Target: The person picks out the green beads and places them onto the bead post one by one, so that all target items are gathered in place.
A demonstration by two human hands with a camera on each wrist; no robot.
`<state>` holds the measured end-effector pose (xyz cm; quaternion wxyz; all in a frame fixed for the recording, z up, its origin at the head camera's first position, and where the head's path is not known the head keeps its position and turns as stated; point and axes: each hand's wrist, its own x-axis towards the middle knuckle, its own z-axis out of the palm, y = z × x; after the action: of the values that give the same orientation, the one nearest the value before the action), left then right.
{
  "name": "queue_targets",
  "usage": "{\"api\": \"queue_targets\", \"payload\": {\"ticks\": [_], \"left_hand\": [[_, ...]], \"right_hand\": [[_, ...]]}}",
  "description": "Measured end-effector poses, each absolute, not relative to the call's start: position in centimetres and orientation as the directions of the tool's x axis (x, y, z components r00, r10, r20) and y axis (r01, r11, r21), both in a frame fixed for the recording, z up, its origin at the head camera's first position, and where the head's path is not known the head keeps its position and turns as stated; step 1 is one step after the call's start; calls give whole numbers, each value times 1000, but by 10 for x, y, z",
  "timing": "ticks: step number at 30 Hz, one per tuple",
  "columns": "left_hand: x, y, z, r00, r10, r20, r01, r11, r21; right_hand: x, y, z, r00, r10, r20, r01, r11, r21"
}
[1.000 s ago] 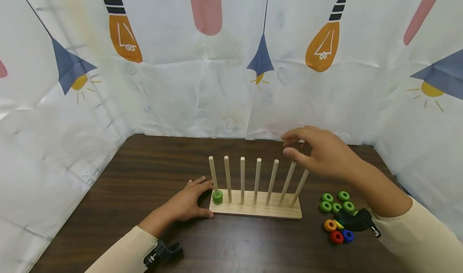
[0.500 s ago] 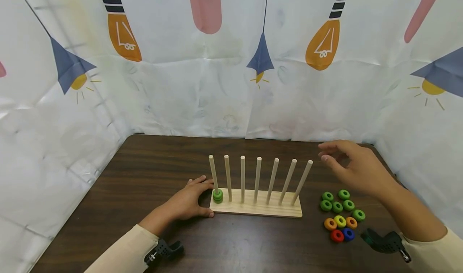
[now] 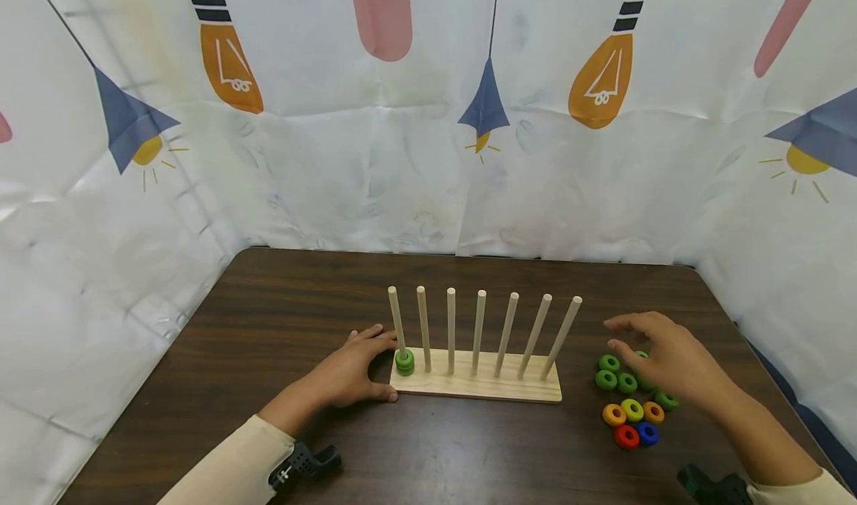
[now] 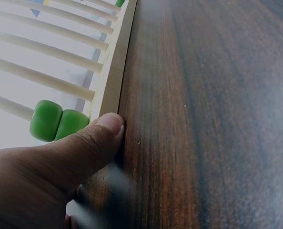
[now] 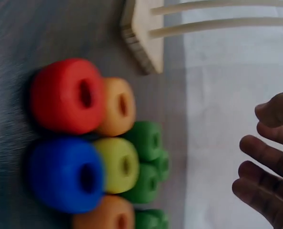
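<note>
A wooden peg board (image 3: 475,386) with several upright pegs stands on the table. Two green beads (image 3: 405,370) are stacked at the foot of its leftmost peg. My left hand (image 3: 344,375) grips the board's left end, its thumb (image 4: 96,140) at the front edge in the left wrist view. To the right of the board, my right hand (image 3: 672,360) hovers over loose green beads (image 3: 605,381), partly hiding some. Its fingers are spread, loosely bent and hold nothing. Nearer lie a yellow bead (image 3: 626,415), two orange beads, a red bead (image 5: 55,100) and a blue bead (image 5: 53,176).
The dark wood-grain table (image 3: 428,453) is bounded at the back and sides by a white printed cloth (image 3: 402,178). A dark strap camera mount (image 3: 304,464) sits at the left wrist, another (image 3: 713,486) at the right.
My right hand has moved right from above the rightmost pegs, then lowered over the loose green beads. My left hand stays at the board's end.
</note>
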<state>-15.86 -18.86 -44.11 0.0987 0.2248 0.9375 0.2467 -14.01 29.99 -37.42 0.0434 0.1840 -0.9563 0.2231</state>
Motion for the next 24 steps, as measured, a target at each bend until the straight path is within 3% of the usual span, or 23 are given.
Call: {"api": "queue_targets", "payload": {"ticks": [11,24], "left_hand": [[-160,-187,-440,-883,462,-86,363,786,500],[-158,-187,-440,-883,461,-89,360,786,503]], "right_hand": [[-140,318,-411,-916,-390,91,-392,826,-405],[-142,319,-421,-910,-407,86,-411,847,-338]]}}
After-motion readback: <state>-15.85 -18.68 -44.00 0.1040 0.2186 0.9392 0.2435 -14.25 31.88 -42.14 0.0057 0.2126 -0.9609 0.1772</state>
